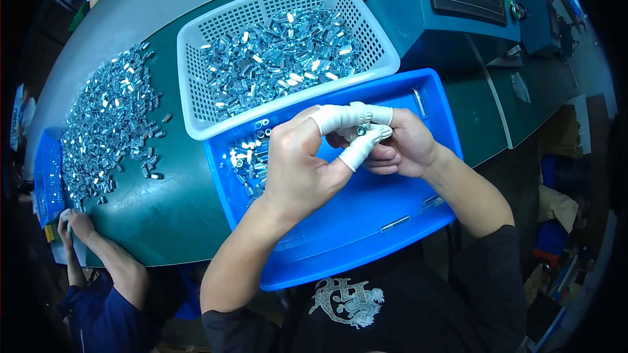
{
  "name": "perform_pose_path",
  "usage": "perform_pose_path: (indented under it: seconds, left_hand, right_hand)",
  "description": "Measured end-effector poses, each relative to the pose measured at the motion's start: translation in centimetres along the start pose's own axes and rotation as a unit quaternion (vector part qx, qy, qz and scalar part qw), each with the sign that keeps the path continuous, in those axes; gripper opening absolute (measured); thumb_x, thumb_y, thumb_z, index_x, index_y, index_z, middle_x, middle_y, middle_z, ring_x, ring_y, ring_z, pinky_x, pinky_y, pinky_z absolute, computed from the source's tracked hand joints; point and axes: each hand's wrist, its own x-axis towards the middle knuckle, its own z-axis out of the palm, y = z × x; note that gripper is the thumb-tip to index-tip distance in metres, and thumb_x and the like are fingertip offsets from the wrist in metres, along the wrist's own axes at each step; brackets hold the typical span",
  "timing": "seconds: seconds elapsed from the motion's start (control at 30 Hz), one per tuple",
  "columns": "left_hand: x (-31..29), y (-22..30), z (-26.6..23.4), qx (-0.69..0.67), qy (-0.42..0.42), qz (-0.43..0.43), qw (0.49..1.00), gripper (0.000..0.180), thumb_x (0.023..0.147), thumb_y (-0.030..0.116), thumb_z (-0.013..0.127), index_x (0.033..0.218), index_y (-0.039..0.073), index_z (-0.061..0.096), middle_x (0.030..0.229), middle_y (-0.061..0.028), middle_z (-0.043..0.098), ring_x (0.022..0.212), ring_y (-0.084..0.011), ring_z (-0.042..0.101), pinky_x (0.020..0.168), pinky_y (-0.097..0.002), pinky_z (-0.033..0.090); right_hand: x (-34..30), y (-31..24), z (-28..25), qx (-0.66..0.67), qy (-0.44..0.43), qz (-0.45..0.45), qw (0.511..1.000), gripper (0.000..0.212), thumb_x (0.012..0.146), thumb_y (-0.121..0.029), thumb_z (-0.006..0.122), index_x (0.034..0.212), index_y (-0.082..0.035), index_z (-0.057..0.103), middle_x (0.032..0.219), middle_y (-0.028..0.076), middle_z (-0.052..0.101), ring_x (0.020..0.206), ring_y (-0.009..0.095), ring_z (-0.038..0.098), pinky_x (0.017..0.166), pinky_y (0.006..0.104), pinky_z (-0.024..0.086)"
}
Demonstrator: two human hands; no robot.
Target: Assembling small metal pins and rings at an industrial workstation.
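My left hand point(297, 163) and my right hand point(409, 144) meet over a blue tray point(340, 235). White finger covers wrap the left thumb and index finger, and white covers show on right fingertips too. Between the left fingertips sits a small shiny metal sleeve point(360, 130), its round hollow end showing. My right fingers are curled closed against the left fingertips; what they grip is hidden. Several similar metal sleeves point(245, 157) lie at the tray's left side, partly behind my left hand. A few single ones, such as the metal sleeve point(395, 223), rest along the tray's near and right edges.
A white perforated basket point(288, 106) full of metal pieces stands beyond the tray. Left on the green table point(176, 222) lies a large pile of metal pieces point(111, 124), with another person's hands point(75, 225) beside a blue basket point(49, 176). A teal machine point(451, 33) stands back right.
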Motion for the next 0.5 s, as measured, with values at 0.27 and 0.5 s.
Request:
perform_pose_path:
  seconds: [0.27, 0.5]
  left_hand:
    - [0.9, -1.6, -2.5, 0.046, 0.162, -0.119, 0.979, 0.024, 0.078, 0.003, 0.069, 0.101, 0.001, 0.064, 0.071, -0.0022, 0.062, 0.06, -0.0059, 0.056, 0.052, -0.0189, 0.041]
    - [0.1, -1.9, -1.6, 0.297, 0.046, -0.119, 0.946, 0.011, 0.071, 0.012, 0.07, 0.077, 0.003, 0.067, 0.062, -0.0102, 0.061, 0.052, -0.024, 0.06, 0.049, -0.0352, 0.045]
  right_hand:
    - [-0.4, -1.4, -0.2, -0.07, 0.16, -0.214, 0.961, 0.037, 0.099, -0.033, 0.03, 0.091, -0.006, 0.054, 0.05, -0.004, 0.035, 0.039, 0.004, 0.027, 0.035, 0.0199, 0.025]
    - [-0.6, -1.0, 0.9, -0.115, 0.216, -0.211, 0.946, 0.038, 0.099, -0.033, 0.033, 0.09, -0.002, 0.054, 0.052, -0.001, 0.038, 0.04, 0.005, 0.028, 0.037, 0.0202, 0.026]
